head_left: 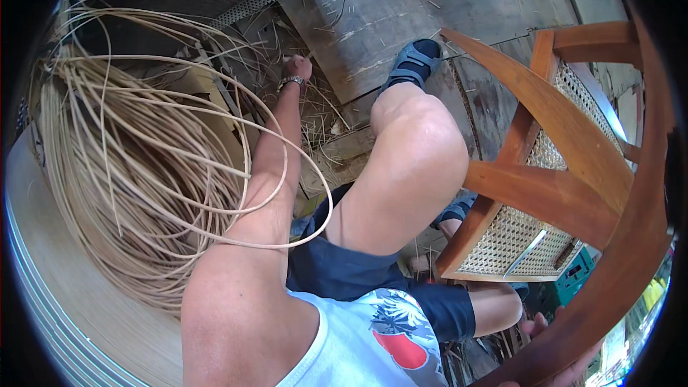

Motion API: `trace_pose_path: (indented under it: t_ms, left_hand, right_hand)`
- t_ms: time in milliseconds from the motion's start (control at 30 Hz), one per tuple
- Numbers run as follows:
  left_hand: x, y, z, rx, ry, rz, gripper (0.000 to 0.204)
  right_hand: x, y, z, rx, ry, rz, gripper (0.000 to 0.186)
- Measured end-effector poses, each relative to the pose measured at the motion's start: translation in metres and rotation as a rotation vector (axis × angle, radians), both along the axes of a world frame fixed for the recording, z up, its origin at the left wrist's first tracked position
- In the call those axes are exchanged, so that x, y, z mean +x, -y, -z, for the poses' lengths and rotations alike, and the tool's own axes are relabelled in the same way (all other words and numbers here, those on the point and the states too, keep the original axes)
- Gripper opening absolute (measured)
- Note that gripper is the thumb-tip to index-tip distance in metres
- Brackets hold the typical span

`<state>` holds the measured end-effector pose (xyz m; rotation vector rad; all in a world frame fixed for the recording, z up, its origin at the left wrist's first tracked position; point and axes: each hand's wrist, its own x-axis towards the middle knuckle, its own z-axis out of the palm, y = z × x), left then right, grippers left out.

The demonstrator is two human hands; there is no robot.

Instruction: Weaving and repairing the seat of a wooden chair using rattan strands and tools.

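Observation:
My left hand (pixel 297 68), a watch on its wrist, reaches down to the floor among scattered cane scraps (pixel 322 115). Its fingers look curled in; what they hold, if anything, is too small to make out. A wooden chair (pixel 552 186) with woven cane webbing (pixel 516 236) lies tipped over on my right. Around its curved rail at the lower right wraps my right hand (pixel 573 369), mostly hidden by the wood, with some fingertips showing on the near side. A metal strip, possibly a tool, lies across the cane webbing.
A large bundle of long cane strands (pixel 136 165) hangs at the left, its loops crossing over my left arm. Worn wooden boards (pixel 373 21) cover the floor ahead. A green crate (pixel 573 276) stands behind the chair. My sandalled foot (pixel 412 64) rests on the boards.

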<state>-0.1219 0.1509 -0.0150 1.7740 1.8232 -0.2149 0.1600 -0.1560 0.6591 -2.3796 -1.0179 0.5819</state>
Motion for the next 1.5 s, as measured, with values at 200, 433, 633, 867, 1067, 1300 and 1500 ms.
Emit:
trace_pose_path:
  t_ms: [200, 433, 633, 867, 1067, 1300, 1500]
  left_hand:
    - [0.008, -0.011, -0.009, 0.112, 0.033, -0.134, 0.037]
    - [0.008, -0.037, 0.013, 0.051, -0.080, 0.129, 0.033]
    - [0.027, -0.008, -0.022, 0.178, 0.146, -0.262, 0.029]
    - [0.051, 0.008, -0.112, -0.417, 1.103, -0.736, 0.026]
    - [0.075, 0.021, -0.169, -0.213, 1.046, -0.640, 0.043]
    - [0.111, 0.071, -0.238, 0.678, 0.592, -0.006, 0.041]
    - [0.111, 0.190, -0.405, 0.824, 0.619, 0.345, 0.037]
  right_hand:
    - [0.002, -0.013, 0.002, -0.081, 0.016, 0.019, 0.097]
    - [0.001, -0.017, 0.003, -0.125, 0.012, 0.030, 0.094]
    - [-0.003, -0.017, -0.002, -0.093, 0.027, 0.014, 0.092]
    - [-0.010, 0.005, -0.006, 0.000, 0.034, -0.046, 0.090]
    - [-0.027, 0.016, 0.005, 0.220, 0.025, 0.031, 0.093]
    - [0.024, 0.069, 0.051, 0.760, -0.580, -0.027, 0.056]
    - [0.018, 0.115, 0.123, 1.002, -0.469, 0.344, 0.042]
